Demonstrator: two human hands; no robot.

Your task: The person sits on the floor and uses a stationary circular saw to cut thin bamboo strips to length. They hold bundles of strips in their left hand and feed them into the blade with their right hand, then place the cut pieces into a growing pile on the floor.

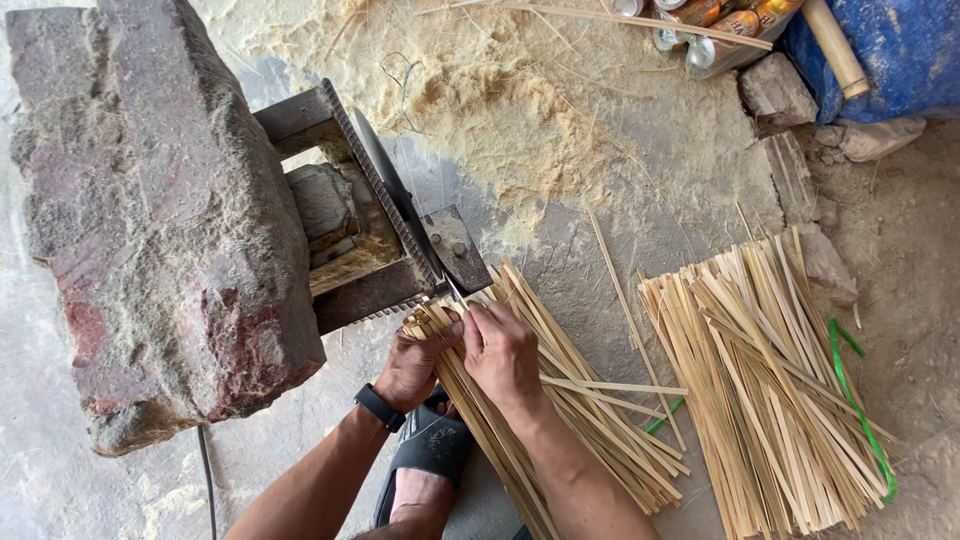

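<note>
Two hands grip a bundle of bamboo strips point(560, 400) on the ground below the blade point(400, 200); left hand point(415, 362) and right hand point(503, 352) pinch the pale, thin, flat strip ends.

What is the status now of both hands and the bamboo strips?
Left hand and right hand both grip the bundle of bamboo strips, its end at the blade. Second strip pile lies apart. Nothing in the way.

Wore a black wristband point(380, 407) on the left wrist, a dark sandal point(432, 447) on one foot; forearms bare, sleeveless.
</note>
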